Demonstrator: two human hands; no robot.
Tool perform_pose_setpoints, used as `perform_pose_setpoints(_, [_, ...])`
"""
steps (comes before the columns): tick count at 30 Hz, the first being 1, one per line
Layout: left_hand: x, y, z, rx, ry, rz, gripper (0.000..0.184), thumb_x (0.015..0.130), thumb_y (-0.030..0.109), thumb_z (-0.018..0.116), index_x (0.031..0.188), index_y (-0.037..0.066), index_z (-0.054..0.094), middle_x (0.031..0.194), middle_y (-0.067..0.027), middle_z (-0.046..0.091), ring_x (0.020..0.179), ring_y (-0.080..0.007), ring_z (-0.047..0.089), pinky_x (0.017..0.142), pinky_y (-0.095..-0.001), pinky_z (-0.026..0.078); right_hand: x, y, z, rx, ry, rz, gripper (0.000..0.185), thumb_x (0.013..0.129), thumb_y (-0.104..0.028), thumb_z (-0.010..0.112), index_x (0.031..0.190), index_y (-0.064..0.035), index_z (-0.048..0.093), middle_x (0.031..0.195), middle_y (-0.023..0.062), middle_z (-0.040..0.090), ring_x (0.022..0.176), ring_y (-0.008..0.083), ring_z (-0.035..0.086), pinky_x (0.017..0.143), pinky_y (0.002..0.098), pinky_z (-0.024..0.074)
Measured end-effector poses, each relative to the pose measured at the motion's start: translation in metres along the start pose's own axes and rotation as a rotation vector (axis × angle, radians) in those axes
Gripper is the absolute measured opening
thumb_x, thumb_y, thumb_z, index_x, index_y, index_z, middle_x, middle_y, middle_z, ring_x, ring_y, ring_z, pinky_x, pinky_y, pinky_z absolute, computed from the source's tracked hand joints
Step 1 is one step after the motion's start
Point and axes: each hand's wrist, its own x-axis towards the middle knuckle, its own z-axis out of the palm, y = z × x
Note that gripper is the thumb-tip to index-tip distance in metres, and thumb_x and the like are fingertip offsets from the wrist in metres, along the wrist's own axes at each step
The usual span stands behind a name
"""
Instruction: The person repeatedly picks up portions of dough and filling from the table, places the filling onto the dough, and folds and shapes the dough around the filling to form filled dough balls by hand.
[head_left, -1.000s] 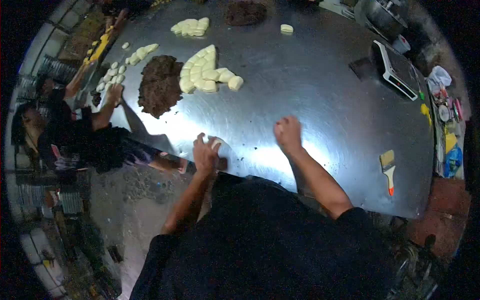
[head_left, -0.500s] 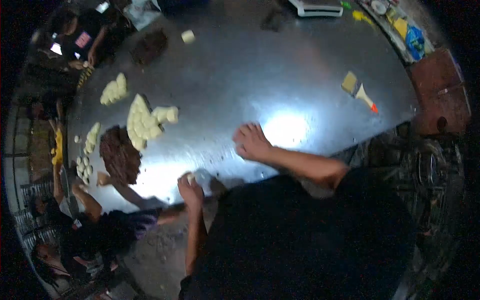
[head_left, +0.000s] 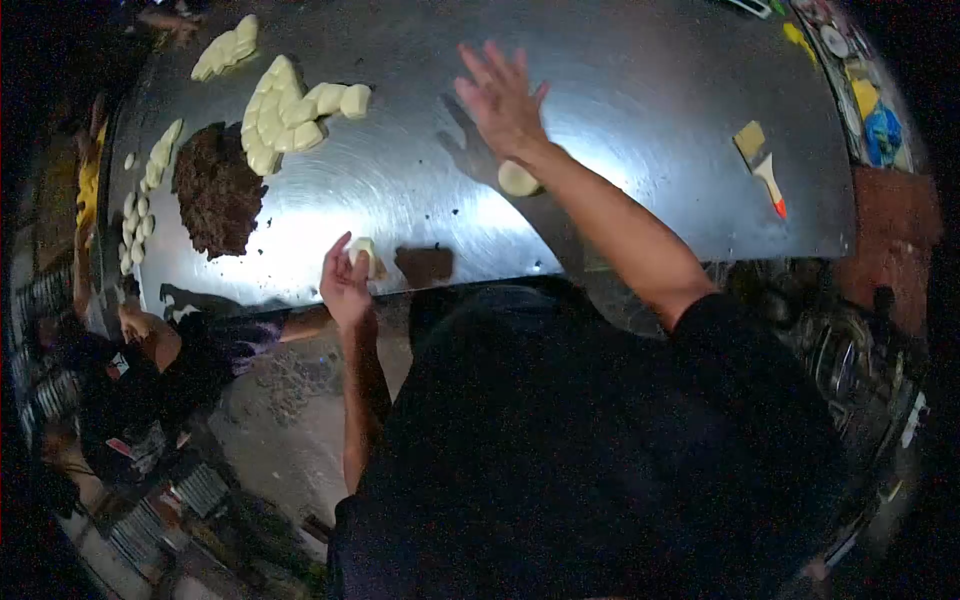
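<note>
My left hand (head_left: 346, 288) is at the near edge of the metal table, its fingers closed round a pale piece of dough (head_left: 363, 256). My right hand (head_left: 501, 103) reaches further over the table, fingers spread and palm down, holding nothing. A flattened round of dough (head_left: 518, 178) lies on the metal beside my right wrist, partly hidden by the forearm. To the left, a cluster of pale dough pieces (head_left: 278, 118) sits against a dark brown crumbly mass (head_left: 218, 190).
More dough pieces (head_left: 228, 48) lie at the far left, with small dough balls (head_left: 136, 228) along the left edge. A flat brush (head_left: 762, 168) rests on the right of the metal table (head_left: 640, 80). A co-worker (head_left: 150, 370) is at the lower left.
My right hand has moved away from me and spread its fingers; the round of dough now shows by its wrist. My left hand still holds a piece. The view has shifted.
</note>
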Motion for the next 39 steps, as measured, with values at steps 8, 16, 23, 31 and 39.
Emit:
perform_pose_setpoints(8, [-0.038, 0.002, -0.025, -0.134, 0.100, -0.363, 0.035, 0.089, 0.023, 0.063, 0.117, 0.001, 0.063, 0.103, -0.0089, 0.064, 0.086, -0.0190, 0.061, 0.075, -0.0314, 0.051, -0.042, 0.049, 0.017, -0.246, 0.156, -0.484, 0.033, 0.089, -0.031, 0.056, 0.108, -0.0039, 0.062, 0.120, 0.0176, 0.059, 0.114, 0.0380, 0.053, 0.099, 0.0483, 0.0396])
perform_pose_setpoints(16, [-0.076, -0.046, -0.084, -0.496, 0.223, -0.406, 0.026, 0.089, 0.014, 0.063, 0.112, 0.001, 0.065, 0.096, -0.0042, 0.065, 0.079, -0.0105, 0.060, 0.067, -0.0224, 0.048, -0.090, 0.023, -0.034, -0.250, -0.578, -0.212, 0.042, 0.072, -0.021, 0.076, 0.105, -0.0042, 0.055, 0.085, 0.0146, 0.064, 0.082, 0.0274, 0.065, 0.073, 0.0388, 0.0508])
perform_pose_setpoints(23, [-0.057, -0.045, -0.070, -0.287, 0.097, -0.257, 0.026, 0.086, 0.012, 0.066, 0.112, 0.005, 0.066, 0.099, -0.0064, 0.066, 0.089, -0.0151, 0.063, 0.075, -0.0294, 0.053, -0.014, -0.211, 0.090, 0.544, -0.751, -0.336, 0.028, 0.090, -0.011, 0.058, 0.117, -0.0032, 0.053, 0.090, 0.0082, 0.065, 0.077, 0.0119, 0.059, 0.062, 0.0270, 0.0459])
perform_pose_setpoints(31, [-0.032, 0.076, -0.031, -0.249, 0.303, -0.034, 0.034, 0.085, 0.004, 0.066, 0.117, -0.005, 0.057, 0.109, -0.0121, 0.062, 0.102, -0.0190, 0.059, 0.089, -0.0314, 0.048, -0.035, -0.293, 0.038, 0.808, -0.486, -0.863, 0.020, 0.083, -0.018, 0.061, 0.092, -0.0003, 0.061, 0.077, 0.0115, 0.062, 0.070, 0.0191, 0.062, 0.063, 0.0329, 0.0489])
perform_pose_setpoints(39, [-0.005, 0.154, 0.020, -0.512, 0.169, 0.359, 0.012, 0.088, 0.002, 0.061, 0.100, -0.001, 0.064, 0.104, -0.0082, 0.063, 0.095, -0.0129, 0.058, 0.080, -0.0248, 0.048, -0.037, -0.215, 0.001, 0.709, 0.167, -1.048, 0.018, 0.079, -0.017, 0.068, 0.071, -0.0034, 0.058, 0.062, 0.0078, 0.054, 0.052, 0.0229, 0.053, 0.051, 0.0329, 0.0448])
